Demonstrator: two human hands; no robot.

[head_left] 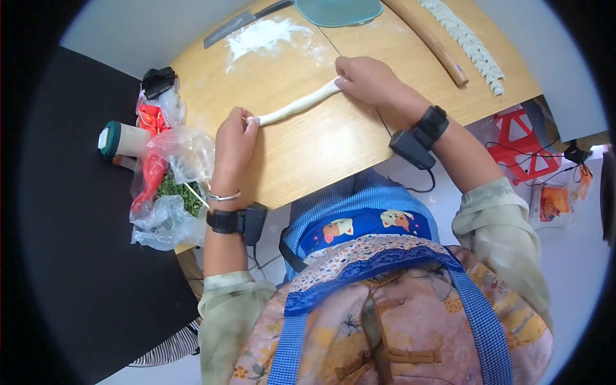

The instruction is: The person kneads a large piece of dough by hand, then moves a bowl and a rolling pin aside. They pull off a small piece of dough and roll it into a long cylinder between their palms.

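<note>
A smooth white rope of dough (300, 105) stretches between my two hands over the wooden table (308, 157). Its left end is pinched in the fingers of my left hand (234, 140). At the other end, my right hand (372, 80) grips the dough between thumb and curled fingers, higher up and farther from me. The rope slopes upward to the right and is slightly thicker in the middle. White flour (264, 36) lies scattered on the table beyond the dough.
A cleaver (230, 29) and a teal tray (339, 11) lie at the far side. To the right are a rolling pin (431, 43) and overlapping dough pieces in a row (471, 48). Plastic bags (186, 151), greens (179, 192) and a green-lidded container (128, 140) crowd the left edge.
</note>
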